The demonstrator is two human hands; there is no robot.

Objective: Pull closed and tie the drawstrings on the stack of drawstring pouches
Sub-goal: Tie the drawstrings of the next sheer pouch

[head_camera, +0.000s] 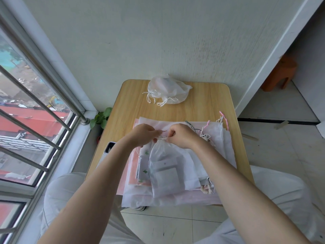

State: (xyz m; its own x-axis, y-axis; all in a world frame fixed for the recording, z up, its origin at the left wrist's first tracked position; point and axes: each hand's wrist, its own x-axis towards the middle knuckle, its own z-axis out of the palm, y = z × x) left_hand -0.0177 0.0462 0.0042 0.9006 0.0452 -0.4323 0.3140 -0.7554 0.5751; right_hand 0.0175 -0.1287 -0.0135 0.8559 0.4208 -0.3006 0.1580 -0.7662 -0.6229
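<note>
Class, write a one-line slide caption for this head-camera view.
Both hands, left hand and right hand, pinch the drawstring at a translucent pouch.

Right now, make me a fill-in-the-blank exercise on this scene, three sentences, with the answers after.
1. Both hands, left hand and right hand, pinch the ____ at the neck of a white pouch.
2. The tied pouches lie at the table's ____ edge.
3. The phone lies on the ____ side of the stack.

Missing words: drawstrings; far; left
</note>
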